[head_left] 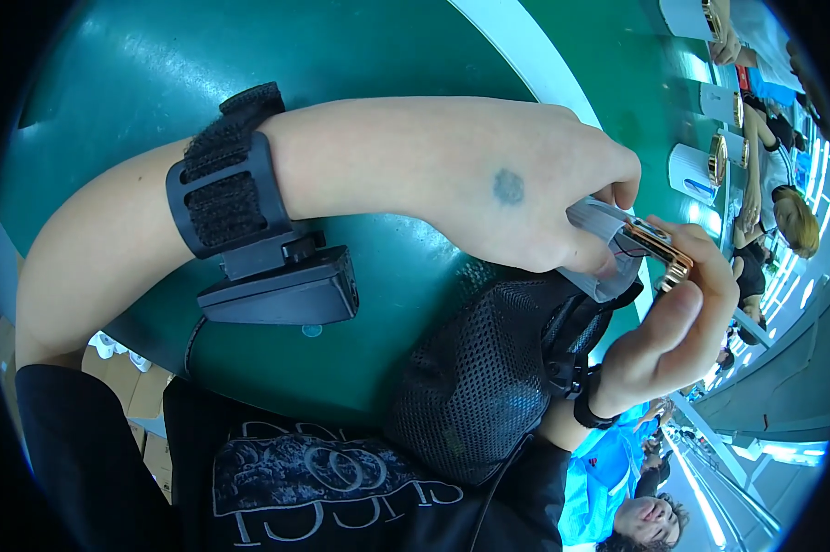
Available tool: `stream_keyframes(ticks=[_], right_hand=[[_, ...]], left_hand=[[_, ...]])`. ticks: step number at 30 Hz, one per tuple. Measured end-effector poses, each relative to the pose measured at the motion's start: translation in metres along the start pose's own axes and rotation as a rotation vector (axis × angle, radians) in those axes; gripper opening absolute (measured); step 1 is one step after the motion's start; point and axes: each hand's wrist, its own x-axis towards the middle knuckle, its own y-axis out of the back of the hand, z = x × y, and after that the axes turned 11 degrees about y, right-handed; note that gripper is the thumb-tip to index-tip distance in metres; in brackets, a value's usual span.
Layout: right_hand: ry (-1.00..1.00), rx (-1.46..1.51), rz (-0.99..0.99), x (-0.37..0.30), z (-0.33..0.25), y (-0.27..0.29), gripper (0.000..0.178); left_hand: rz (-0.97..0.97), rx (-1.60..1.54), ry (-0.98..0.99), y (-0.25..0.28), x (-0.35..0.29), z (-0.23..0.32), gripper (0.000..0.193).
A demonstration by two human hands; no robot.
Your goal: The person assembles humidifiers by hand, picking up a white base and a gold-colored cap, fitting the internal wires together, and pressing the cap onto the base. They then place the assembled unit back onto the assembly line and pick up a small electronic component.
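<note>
My left hand comes in from the left and is closed on a pale grey plastic housing, with its fingers partly hidden behind it. Thin dark wires show at the open side of the housing. A shiny gold-edged part sits against the housing; whether the two are joined I cannot tell. The fingers and thumb of my right hand close around this gold-edged part from the right. Both hands meet above the edge of a green work surface.
A black strapped device with a cable sits on my left wrist. A black mesh pouch hangs by my right forearm. White units with gold rims stand along a green belt past a white rail. Other people work nearby.
</note>
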Motion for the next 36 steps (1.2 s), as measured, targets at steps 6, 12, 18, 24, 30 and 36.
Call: stream_keyframes(ticks=[6,12,18,24,30,36], right_hand=[[-0.097,0.014,-0.016,0.004,-0.007,0.002,0.040],[-0.108,-0.054,-0.057,0.004,-0.011,0.000,0.038],[-0.081,-0.042,-0.078,0.004,-0.009,-0.001,0.037],[-0.029,-0.060,-0.113,0.004,-0.006,0.004,0.033],[0.053,-0.112,-0.197,0.005,-0.004,0.006,0.030],[0.082,-0.076,-0.191,0.006,-0.001,0.005,0.029]], left_hand=[[-0.006,-0.011,-0.001,0.001,-0.001,-0.003,0.052],[-0.023,-0.026,0.011,0.003,-0.002,-0.005,0.053],[0.003,0.015,-0.015,0.002,-0.002,-0.004,0.054],[-0.007,0.024,0.001,0.000,-0.001,0.003,0.054],[0.009,0.035,-0.007,-0.001,-0.001,0.002,0.055],[0.016,0.032,-0.009,-0.002,0.001,0.002,0.055]])
